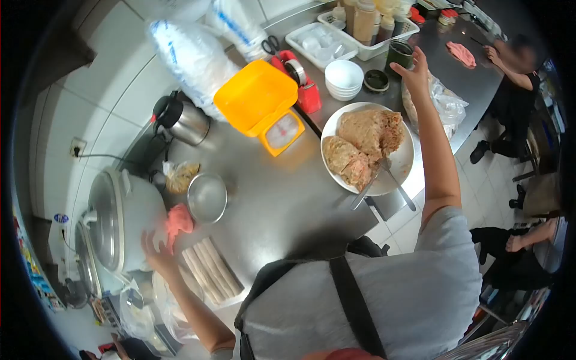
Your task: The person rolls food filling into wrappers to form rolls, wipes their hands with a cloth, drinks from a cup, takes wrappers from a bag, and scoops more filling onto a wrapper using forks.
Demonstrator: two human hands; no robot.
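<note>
Head view: right hand [414,75] reached beyond plate [405,163] of minced meat, fingers apart around dark green jar [400,55]; contact could not be told. Step seemed to be reaching for jar; firm hold would have called for closing thumb and fingers round its side. Jar stood on bench [264,195], past plate's far rim, long axis upright, open mouth up. Left hand [159,256] hung well left of plate, fingers apart, near pink cloth [179,221], apparently holding nothing.
</note>
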